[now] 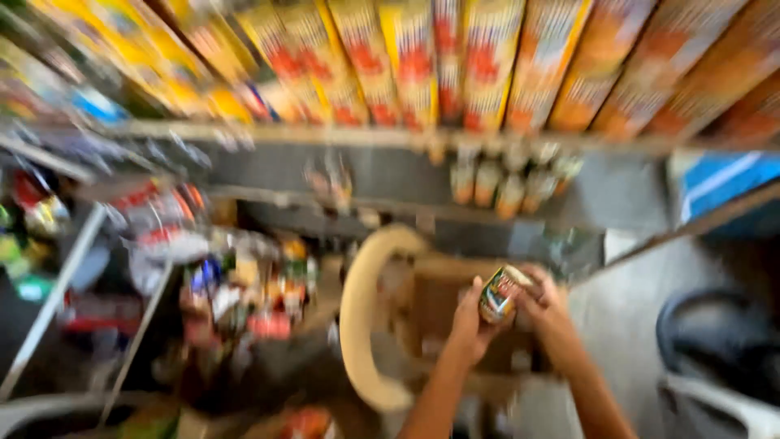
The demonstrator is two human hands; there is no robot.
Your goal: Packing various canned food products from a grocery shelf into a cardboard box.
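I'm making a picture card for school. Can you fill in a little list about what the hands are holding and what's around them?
place: shop shelves, picture very blurred
left hand: gripping the small can from its left side
right hand: on the can's right side
below hands: open cardboard box
beside box: curved beige plastic chair
top shelf: row of yellow and orange packets
lower shelf: small jars

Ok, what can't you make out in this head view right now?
- Small can between left hand and right hand: label blurred by motion.
- Goods on the lower left shelves: smeared, kinds unreadable.
- Cardboard box below the hands: contents hidden by arms and blur.
- Dark object at right: cut off by the edge.
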